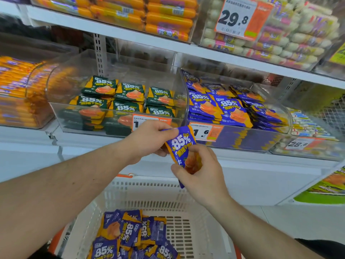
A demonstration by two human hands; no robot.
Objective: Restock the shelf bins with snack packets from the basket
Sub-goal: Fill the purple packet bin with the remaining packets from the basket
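Held between both hands just near of the purple bin [242, 139], the purple packet [182, 146], seemingly light, limp and slick, is pinched at its top by the left hand [149, 139] and lower edge by the right hand [200, 172].

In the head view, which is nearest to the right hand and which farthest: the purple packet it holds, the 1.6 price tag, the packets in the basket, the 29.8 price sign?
1. Purple packet: held in the right hand itself, with the left hand.
2. 1.6 price tag: just above, on the bin front.
3. Packets in the basket: below, to the left.
4. 29.8 price sign: top shelf, far above.
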